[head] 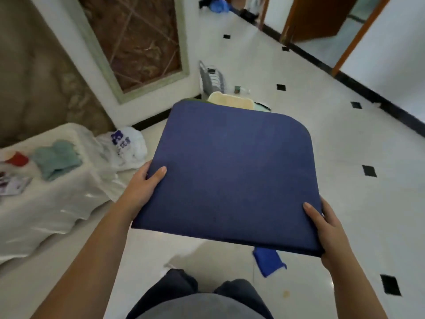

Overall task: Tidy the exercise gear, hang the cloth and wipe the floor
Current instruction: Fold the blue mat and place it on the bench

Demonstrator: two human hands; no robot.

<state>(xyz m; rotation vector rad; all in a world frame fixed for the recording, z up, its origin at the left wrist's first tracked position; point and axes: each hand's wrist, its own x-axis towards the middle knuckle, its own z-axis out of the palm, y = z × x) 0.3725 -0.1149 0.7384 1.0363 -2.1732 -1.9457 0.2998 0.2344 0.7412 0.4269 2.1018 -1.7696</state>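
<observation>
While the left hand (pixel 142 187) and right hand (pixel 326 229) pinch opposite side edges of the blue mat (pixel 230 176), carry it level.

Bright, even indoor light; no hard-edged shadows. The glossy white floor (pixel 299 157) gives back a pale sheen, strongest toward the right edge. Blue mat (pixel 230 176) evenly lit, faint grain on its face; a soft grey shadow lies on the floor under its near edge. Plastic cover (pixel 57 203) at left carries small white glints along its folds, detail washed out. Whole frame soft and a little smeared; far end worst, where the blue heap (pixel 218 5) at top is a blur. Wide-angle bend: door frames (pixel 358 38) lean steeply, black baseboard (pixel 368 93) bows toward the right edge. Left forearm (pixel 92 261) stretches large toward the bottom corner.
</observation>
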